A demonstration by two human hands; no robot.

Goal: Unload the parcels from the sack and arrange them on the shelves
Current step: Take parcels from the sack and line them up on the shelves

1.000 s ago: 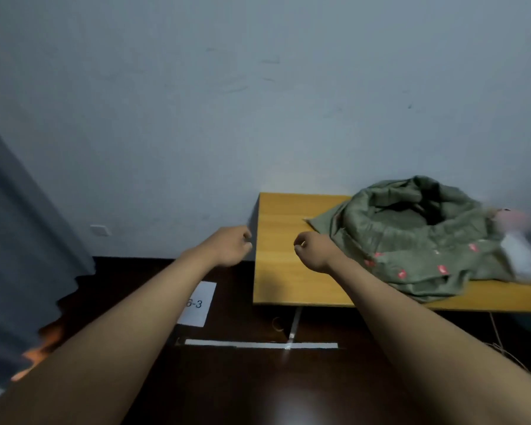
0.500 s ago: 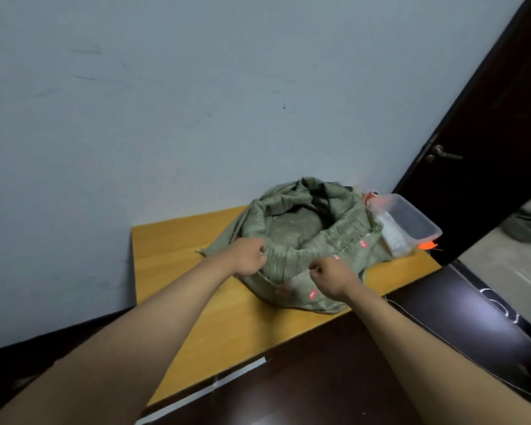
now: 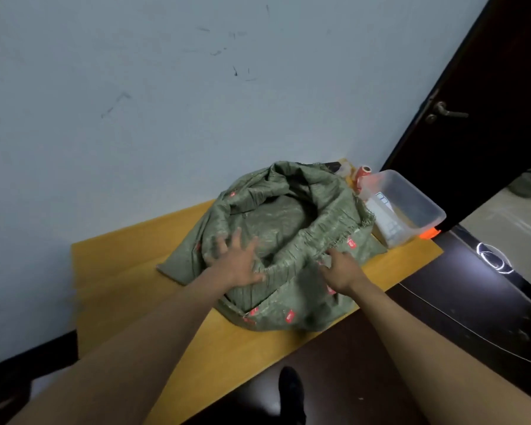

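Head view: sack (image 3: pixel 288 240) slumps on the table (image 3: pixel 120 271) against the wall. Left hand (image 3: pixel 236 265) spreads flat, fingers splayed, reaching into the mouth; right hand (image 3: pixel 339 271) seems to pinch the rim, probably holding it open. No parcels visible.

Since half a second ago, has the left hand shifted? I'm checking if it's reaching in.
Yes. The left hand has gone from gripping the sack rim to spreading open, forward over the rim toward the wall-side opening.

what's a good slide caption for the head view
Left hand spread open inside the green woven sack on the yellow wooden table while the right hand grips its rim.
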